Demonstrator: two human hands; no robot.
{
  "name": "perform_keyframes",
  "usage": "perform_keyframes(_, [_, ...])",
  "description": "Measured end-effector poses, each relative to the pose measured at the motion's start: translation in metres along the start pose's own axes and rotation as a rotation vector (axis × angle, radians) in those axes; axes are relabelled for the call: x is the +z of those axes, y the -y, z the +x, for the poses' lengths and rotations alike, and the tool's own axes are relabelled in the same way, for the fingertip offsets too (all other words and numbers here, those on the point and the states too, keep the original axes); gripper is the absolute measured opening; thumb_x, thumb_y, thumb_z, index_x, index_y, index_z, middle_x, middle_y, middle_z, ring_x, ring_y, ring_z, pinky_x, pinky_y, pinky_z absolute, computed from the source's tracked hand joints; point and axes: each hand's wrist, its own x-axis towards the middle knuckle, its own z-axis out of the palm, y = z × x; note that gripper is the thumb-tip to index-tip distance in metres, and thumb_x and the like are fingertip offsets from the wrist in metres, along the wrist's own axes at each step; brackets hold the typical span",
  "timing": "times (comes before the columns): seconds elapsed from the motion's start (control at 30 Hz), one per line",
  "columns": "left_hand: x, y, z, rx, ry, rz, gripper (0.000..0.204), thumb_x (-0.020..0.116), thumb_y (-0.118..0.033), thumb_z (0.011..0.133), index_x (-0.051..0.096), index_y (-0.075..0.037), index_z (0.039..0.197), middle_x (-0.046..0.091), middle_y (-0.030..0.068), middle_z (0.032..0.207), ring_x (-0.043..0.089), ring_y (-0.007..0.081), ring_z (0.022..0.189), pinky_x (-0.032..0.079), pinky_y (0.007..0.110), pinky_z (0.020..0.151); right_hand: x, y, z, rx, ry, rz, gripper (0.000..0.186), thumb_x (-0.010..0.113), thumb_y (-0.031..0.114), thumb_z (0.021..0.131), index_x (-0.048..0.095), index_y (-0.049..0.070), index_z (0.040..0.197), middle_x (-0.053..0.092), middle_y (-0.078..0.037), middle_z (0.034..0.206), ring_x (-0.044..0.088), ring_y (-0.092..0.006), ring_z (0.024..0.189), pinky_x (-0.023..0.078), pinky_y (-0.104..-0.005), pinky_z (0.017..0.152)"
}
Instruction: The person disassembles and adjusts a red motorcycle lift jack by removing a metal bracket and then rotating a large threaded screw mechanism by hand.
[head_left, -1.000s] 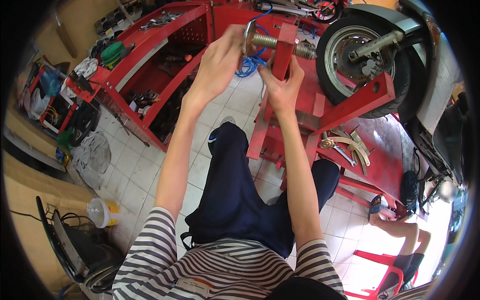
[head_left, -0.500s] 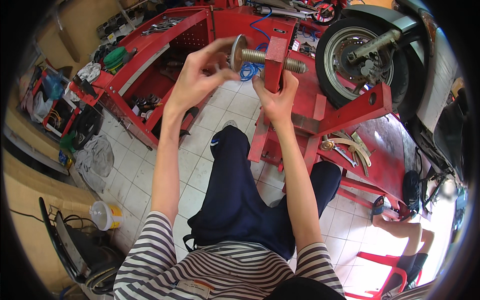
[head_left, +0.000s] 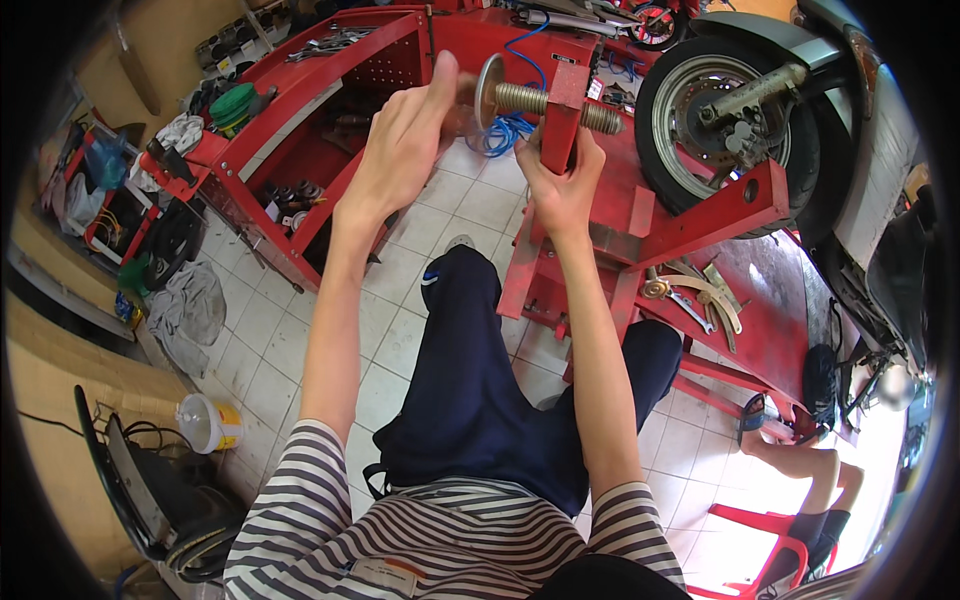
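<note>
A thick threaded screw (head_left: 522, 98) with a round metal disc (head_left: 488, 92) on its left end runs through a red metal upright (head_left: 563, 125). My right hand (head_left: 563, 195) is wrapped round the upright just below the screw, thumb on its left side. Left of the disc is my left hand (head_left: 395, 150), fingers stretched upward and apart from any grip. Something blurred by motion shows between those fingers and the disc; whether they touch it I cannot tell. A second red arm with a hole (head_left: 715, 215) juts out to the right of the upright.
A motorcycle front wheel (head_left: 715, 125) stands on the red lift platform (head_left: 765, 300) at right. Wrenches (head_left: 690, 308) and curved metal parts lie there. A red tool cart (head_left: 270, 150) is at left, a white bucket (head_left: 205, 425) lower left. Another person's legs (head_left: 810, 470) show lower right.
My left hand has swung from curled fingers beside the disc to stretched, upward-pointing ones. My right hand stays on the red upright, which sits slightly further right and higher in view.
</note>
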Motion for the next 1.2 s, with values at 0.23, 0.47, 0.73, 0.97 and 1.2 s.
perform_keyframes(0.23, [0.029,0.006,-0.006,0.399,-0.190,-0.231,0.052,0.055,-0.040,0.096,0.047,-0.011,0.140,0.058,0.0031,0.125,0.058,0.0114,0.086,0.048,0.027,0.068,0.002,0.001,-0.001,0.003,0.008,0.002,0.018,0.070,0.003,0.077,0.056,-0.001,0.088,0.056,0.000,0.073,0.051,-0.0065,0.067,0.043,-0.0241,0.063])
perform_keyframes(0.47, [0.008,0.016,-0.007,0.056,-0.052,-0.332,0.042,0.042,-0.040,0.103,0.064,-0.005,0.106,0.064,0.0050,0.075,0.052,0.0070,0.055,0.036,0.021,0.046,-0.001,-0.001,-0.001,0.019,-0.002,0.015,0.019,0.071,0.003,0.078,0.056,0.000,0.090,0.057,-0.001,0.076,0.051,-0.0071,0.069,0.043,-0.0237,0.066])
perform_keyframes(0.73, [0.020,-0.009,-0.007,0.401,-0.148,-0.220,0.050,0.067,-0.009,0.088,0.052,-0.008,0.135,0.064,0.0047,0.112,0.062,0.0115,0.076,0.050,0.025,0.064,0.002,0.001,-0.001,0.042,-0.013,0.016,0.020,0.071,0.002,0.078,0.056,0.000,0.091,0.056,0.000,0.076,0.052,-0.0071,0.070,0.044,-0.0240,0.067])
perform_keyframes(0.97, [0.013,-0.005,-0.006,-0.038,-0.038,-0.246,0.041,0.056,-0.031,0.096,0.058,-0.003,0.126,0.067,0.0088,0.109,0.057,0.0118,0.069,0.044,0.025,0.058,0.001,-0.001,-0.002,0.016,0.007,0.017,0.018,0.068,0.000,0.077,0.055,0.000,0.089,0.055,0.000,0.075,0.050,-0.0072,0.069,0.043,-0.0243,0.066])
perform_keyframes(1.2, [0.018,-0.009,-0.009,0.485,-0.179,-0.074,0.063,0.079,0.001,0.068,0.058,-0.005,0.127,0.050,0.0060,0.138,0.060,0.0126,0.093,0.053,0.024,0.064,0.004,0.000,-0.003,-0.017,-0.035,0.026,0.017,0.069,0.003,0.074,0.057,-0.002,0.086,0.057,-0.005,0.068,0.052,-0.0104,0.062,0.044,-0.0276,0.061])
